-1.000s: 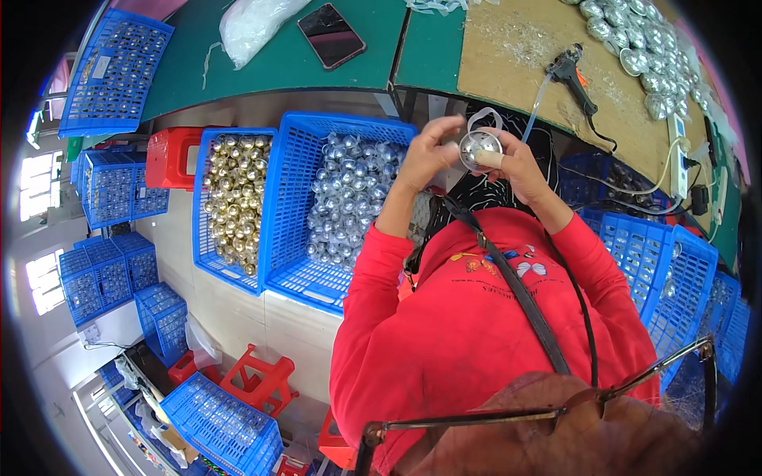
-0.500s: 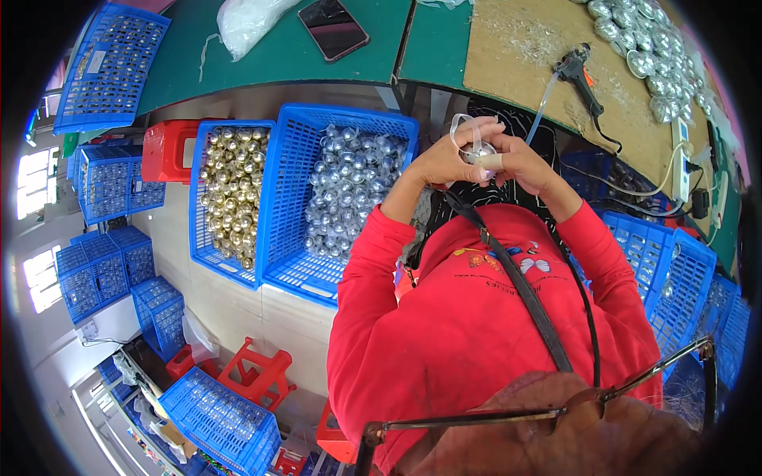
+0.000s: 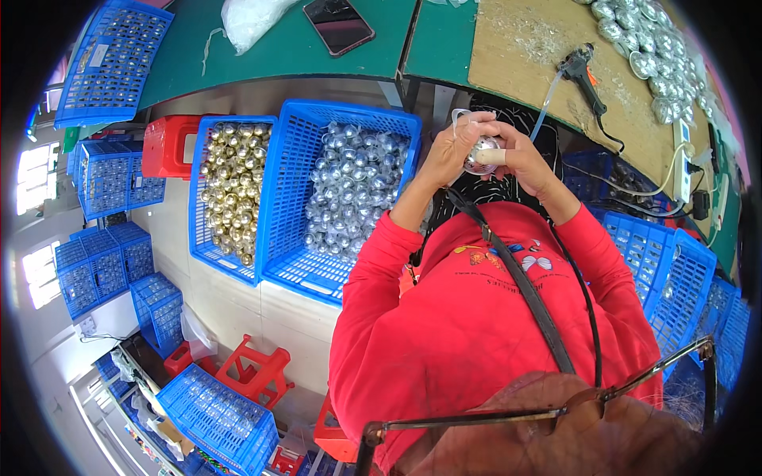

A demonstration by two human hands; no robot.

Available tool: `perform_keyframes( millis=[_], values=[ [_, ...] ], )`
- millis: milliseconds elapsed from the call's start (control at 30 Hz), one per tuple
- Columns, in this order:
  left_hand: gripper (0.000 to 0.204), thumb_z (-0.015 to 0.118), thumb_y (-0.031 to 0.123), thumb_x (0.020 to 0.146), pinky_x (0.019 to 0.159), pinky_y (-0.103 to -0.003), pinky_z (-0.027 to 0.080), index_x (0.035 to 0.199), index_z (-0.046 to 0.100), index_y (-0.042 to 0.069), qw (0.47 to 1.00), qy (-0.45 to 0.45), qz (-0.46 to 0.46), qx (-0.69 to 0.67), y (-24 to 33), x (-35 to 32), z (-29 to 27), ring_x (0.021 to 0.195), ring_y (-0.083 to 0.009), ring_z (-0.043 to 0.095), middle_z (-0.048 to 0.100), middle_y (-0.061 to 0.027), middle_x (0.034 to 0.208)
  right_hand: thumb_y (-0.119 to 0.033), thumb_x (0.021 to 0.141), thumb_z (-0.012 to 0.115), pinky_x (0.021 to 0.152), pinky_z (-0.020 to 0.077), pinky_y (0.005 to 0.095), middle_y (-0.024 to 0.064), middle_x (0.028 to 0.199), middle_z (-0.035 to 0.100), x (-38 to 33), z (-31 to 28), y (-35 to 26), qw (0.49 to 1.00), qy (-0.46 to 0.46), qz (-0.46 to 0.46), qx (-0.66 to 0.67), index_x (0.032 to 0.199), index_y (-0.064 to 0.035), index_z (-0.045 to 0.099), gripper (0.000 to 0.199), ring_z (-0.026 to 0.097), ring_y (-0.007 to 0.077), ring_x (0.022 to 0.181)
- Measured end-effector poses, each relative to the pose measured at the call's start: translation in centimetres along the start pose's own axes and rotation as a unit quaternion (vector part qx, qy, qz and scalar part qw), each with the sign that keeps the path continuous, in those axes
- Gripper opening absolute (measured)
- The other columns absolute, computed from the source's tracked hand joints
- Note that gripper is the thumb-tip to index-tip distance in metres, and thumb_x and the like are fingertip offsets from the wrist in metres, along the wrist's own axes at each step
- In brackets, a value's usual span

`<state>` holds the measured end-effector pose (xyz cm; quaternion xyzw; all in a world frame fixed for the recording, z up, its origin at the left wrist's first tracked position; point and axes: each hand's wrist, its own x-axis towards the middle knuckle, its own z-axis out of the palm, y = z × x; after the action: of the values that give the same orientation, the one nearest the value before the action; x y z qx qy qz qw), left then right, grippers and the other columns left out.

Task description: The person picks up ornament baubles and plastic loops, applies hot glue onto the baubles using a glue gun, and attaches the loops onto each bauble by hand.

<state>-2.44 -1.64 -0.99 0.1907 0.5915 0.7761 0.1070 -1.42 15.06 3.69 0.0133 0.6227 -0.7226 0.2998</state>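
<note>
- One silver ball [image 3: 486, 144], held between both hands over the person's lap, just in front of the bench [image 3: 357, 71].
- One left hand [image 3: 452, 151], fingers curled narrow about the ball's left and upper side.
- One right hand [image 3: 525, 163], fingers closed on the ball's right side, a pale wrap on one digit lying across it.
- One translucent loop [image 3: 457, 117], standing up beside the left fingers.
- One glue gun [image 3: 585, 79], black with an orange part, lying on a tan board [image 3: 516, 79] strewn with clear scraps.
- One heap of silver balls [image 3: 659, 63], at the board's far right.
- One white power strip [image 3: 681, 163], near the board's right edge.
- Two blue crates [image 3: 305, 287], side by side at the person's left: gold balls [image 3: 234, 186] in the narrower, wrapped silver balls [image 3: 355, 186] in the larger.
- One dark phone [image 3: 339, 25], on the green bench top, near a white plastic bag [image 3: 252, 22].
</note>
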Motion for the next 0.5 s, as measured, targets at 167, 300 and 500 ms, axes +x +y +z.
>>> perform_keyframes(
  millis=[167, 300, 500],
  values=[
    [0.045, 0.038, 0.035, 0.099, 0.083, -0.028, 0.044, 0.097, 0.064, -0.002, 0.999, 0.035, 0.015, 0.012, 0.4, -0.4, 0.6, 0.099, -0.0157, 0.055, 0.054, -0.0116, 0.121, -0.022, 0.073, 0.069, 0.047, 0.0427, 0.0179, 0.0073, 0.088, 0.064, -0.3, 0.6, 0.0, 0.999, 0.014, -0.032, -0.017, 0.133, -0.0034, 0.037, 0.07, 0.063, 0.0125, 0.062],
    [0.044, 0.04, 0.037, 0.098, 0.071, -0.024, 0.047, 0.095, 0.063, 0.001, 0.997, 0.078, 0.003, -0.021, -0.4, -0.8, 0.8, 0.084, -0.0112, 0.057, 0.062, -0.0066, 0.104, -0.022, 0.074, 0.069, 0.051, 0.0452, 0.0194, 0.0083, 0.09, 0.063, -0.6, 1.1, 1.1, 0.998, 0.045, -0.042, 0.028, 0.138, -0.0009, 0.027, 0.079, 0.063, 0.0146, 0.063],
    [0.041, 0.043, 0.036, 0.098, 0.068, -0.023, 0.046, 0.093, 0.064, 0.001, 0.989, 0.145, -0.02, -0.035, -0.6, -0.8, 1.7, 0.079, -0.0093, 0.056, 0.063, -0.0043, 0.092, -0.023, 0.08, 0.066, 0.056, 0.0492, 0.0226, 0.0135, 0.114, 0.053, -0.9, 1.1, 2.3, 0.996, 0.05, -0.073, -0.014, 0.139, -0.0006, 0.023, 0.076, 0.061, 0.0155, 0.085]
  ],
)
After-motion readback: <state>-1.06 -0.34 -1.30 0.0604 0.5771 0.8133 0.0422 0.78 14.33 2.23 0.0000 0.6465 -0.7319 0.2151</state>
